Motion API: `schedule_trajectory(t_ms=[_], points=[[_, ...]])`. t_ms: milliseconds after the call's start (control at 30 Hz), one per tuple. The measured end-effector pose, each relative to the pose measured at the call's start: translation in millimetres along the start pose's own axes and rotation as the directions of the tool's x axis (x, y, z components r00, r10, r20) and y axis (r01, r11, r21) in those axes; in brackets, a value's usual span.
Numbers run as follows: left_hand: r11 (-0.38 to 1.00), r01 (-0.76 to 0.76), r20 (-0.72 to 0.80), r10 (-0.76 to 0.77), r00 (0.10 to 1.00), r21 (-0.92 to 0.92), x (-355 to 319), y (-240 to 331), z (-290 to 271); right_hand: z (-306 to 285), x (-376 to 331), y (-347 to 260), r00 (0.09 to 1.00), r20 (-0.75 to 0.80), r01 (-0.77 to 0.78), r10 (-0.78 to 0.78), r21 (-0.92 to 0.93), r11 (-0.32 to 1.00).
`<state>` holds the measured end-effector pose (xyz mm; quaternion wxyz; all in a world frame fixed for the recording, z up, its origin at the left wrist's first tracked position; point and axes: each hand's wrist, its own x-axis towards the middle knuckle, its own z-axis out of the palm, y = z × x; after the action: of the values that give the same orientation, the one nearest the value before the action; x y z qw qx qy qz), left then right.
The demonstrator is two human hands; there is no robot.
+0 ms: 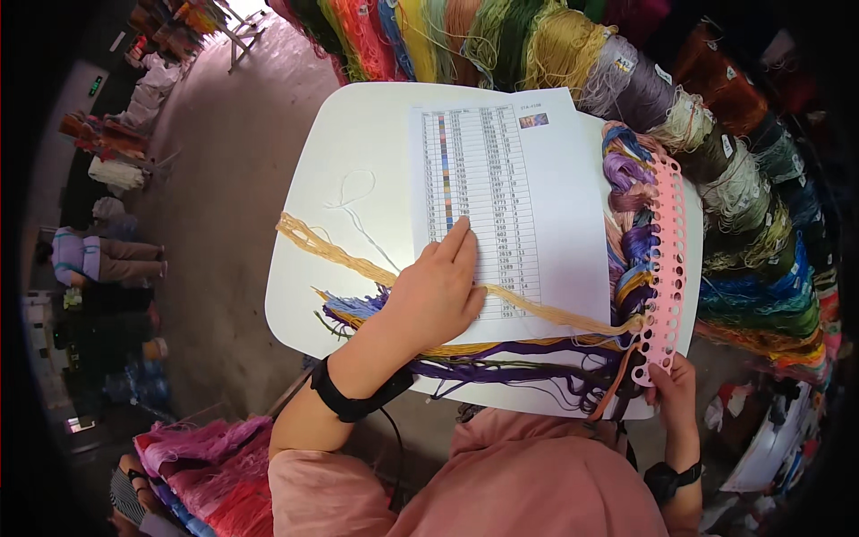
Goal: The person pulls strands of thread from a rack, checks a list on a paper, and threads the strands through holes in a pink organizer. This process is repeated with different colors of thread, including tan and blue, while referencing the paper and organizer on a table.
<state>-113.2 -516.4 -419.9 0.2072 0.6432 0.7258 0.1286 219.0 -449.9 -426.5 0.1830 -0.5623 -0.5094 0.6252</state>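
Note:
A printed list sheet (pixel 564 206) with a column of small colour swatches lies on a white board (pixel 344 152). My left hand (pixel 434 291) rests on the sheet, its index finger stretched along the rows. A tan skein of thread (pixel 559 318) passes through that hand, its thumb against it; the curled fingers are partly hidden. The skein's right end is looped at a pink thread card (pixel 665 259) punched with holes. My right hand (pixel 676 389) pinches the card's lower end. Purple, blue and gold threads (pixel 637 240) bunch along the card, with loose tails (pixel 501 367) running left below the sheet.
A thin white thread (pixel 358 219) curls on the board left of the sheet. Many coloured yarn hanks (pixel 716 161) hang around the far and right sides. Pink yarn (pixel 210 465) piles at lower left. Another person (pixel 98 258) stands at far left on the concrete floor (pixel 206 224).

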Motion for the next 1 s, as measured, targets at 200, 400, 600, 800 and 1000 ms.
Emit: schedule_trajectory(t_ms=[200, 400, 600, 800, 1000], points=[[1.000, 0.010, 0.010, -0.010, 1.000, 0.018, -2.1, -0.5, -0.9, 7.9, 1.4, -4.5, 1.000, 0.019, 0.012, -0.013, 0.026, 1.000], [0.999, -0.024, -0.002, 0.024, 1.000, 0.026, -0.6, 0.4, 1.3, 11.0, 0.4, 3.2, 0.990, -0.110, 0.100, -0.088, 0.105, 0.989], [0.998, 0.000, 0.020, -0.002, 1.000, 0.065, 6.4, 6.6, 2.3, -1.9, 7.6, 16.6, 0.992, -0.029, 0.126, -0.126, 0.011, 0.992], [0.954, -0.199, 0.056, 0.192, 0.980, 0.223, -7.5, -33.4, 7.1, -16.5, 15.4, 25.8, 0.952, 0.260, 0.159, -0.159, 0.021, 0.987], [0.934, -0.132, -0.013, 0.144, 0.989, 0.332, -15.7, 92.0, -20.4, -106.1, 3.4, 55.8, 0.718, 0.306, 0.678, -0.625, -0.105, 0.728]])
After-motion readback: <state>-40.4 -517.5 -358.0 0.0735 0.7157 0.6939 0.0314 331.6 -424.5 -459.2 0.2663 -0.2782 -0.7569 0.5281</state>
